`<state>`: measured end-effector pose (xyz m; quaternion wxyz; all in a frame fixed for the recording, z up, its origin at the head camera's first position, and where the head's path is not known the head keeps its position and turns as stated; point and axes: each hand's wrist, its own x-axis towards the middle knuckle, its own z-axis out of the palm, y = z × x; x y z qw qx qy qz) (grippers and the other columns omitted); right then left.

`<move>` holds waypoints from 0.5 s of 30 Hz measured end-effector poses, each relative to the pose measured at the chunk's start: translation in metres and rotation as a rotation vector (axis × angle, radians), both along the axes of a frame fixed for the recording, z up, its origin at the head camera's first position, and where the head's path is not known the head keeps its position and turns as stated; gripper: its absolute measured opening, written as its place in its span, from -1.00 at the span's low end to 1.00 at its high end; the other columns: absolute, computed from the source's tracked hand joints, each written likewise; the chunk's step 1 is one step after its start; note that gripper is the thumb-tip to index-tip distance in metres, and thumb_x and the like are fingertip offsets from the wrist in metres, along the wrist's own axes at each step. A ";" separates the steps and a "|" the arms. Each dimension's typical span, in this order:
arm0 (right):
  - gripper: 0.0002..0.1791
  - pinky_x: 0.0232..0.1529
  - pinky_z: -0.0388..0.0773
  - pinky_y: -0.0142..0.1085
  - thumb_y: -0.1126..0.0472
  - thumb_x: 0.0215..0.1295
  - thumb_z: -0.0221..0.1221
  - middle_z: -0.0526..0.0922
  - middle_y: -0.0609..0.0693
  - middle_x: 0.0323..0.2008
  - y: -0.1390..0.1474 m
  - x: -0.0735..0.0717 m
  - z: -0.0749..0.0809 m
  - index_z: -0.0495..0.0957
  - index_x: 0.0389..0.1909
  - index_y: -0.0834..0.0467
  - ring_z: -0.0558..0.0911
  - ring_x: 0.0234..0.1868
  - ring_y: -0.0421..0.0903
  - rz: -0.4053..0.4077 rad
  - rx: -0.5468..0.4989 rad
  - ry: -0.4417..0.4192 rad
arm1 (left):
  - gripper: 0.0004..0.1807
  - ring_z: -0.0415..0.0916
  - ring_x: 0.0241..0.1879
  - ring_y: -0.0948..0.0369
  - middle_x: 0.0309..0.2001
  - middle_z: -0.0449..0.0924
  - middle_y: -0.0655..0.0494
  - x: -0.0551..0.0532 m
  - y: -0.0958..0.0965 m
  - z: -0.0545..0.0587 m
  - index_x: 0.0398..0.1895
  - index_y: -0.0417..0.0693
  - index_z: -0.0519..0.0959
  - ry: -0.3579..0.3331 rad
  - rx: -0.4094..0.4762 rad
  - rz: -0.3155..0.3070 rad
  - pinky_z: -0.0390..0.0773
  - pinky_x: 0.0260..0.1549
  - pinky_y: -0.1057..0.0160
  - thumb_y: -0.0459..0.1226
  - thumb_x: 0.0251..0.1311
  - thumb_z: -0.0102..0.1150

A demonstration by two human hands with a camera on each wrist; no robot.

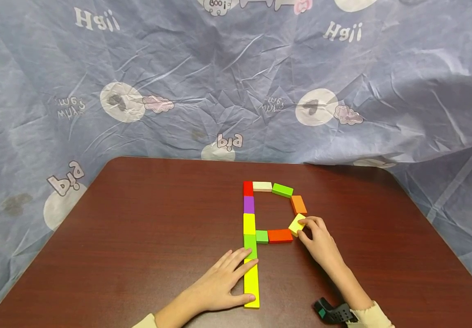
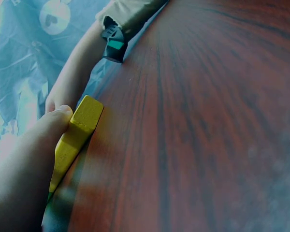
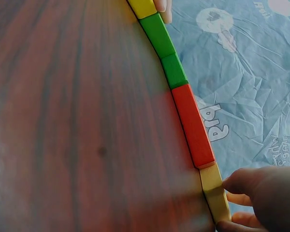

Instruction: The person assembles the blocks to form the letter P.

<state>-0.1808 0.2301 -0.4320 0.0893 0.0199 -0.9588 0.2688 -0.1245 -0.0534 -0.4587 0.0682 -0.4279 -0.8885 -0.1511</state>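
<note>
Coloured blocks lie on the dark table [image 1: 137,237] in the shape of a letter P. My left hand [image 1: 228,278] lies flat with straight fingers on the long yellow block [image 1: 251,284] at the foot of the stem, thumb at the block's near end. In the left wrist view the left hand [image 2: 34,159] has its thumb against that yellow block [image 2: 79,133]. My right hand [image 1: 304,228] pinches a pale yellow block [image 1: 296,224] at the loop's lower right corner, beside the red-orange block [image 1: 279,235]. The right wrist view shows the right hand [image 3: 227,205] on the pale yellow block [image 3: 213,191], next to the red block [image 3: 193,125].
The stem holds red [image 1: 248,188], purple [image 1: 248,204], yellow [image 1: 249,223] and green [image 1: 250,246] blocks. Cream [image 1: 262,186], green [image 1: 282,190] and orange [image 1: 298,204] blocks form the loop's top. A blue printed cloth [image 1: 219,91] hangs behind the table. A black wrist device [image 1: 334,313] sits on my right arm.
</note>
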 end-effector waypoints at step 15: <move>-0.67 -0.08 0.44 0.09 0.16 0.21 0.08 0.37 0.14 0.06 0.001 0.000 0.002 0.49 -0.02 0.17 0.50 -0.02 0.14 -0.009 0.014 -0.008 | -0.24 -0.01 0.39 0.20 0.40 0.01 0.11 0.001 0.000 -0.002 0.38 0.15 0.06 -0.010 0.002 0.003 0.14 0.31 0.05 0.30 0.20 -0.35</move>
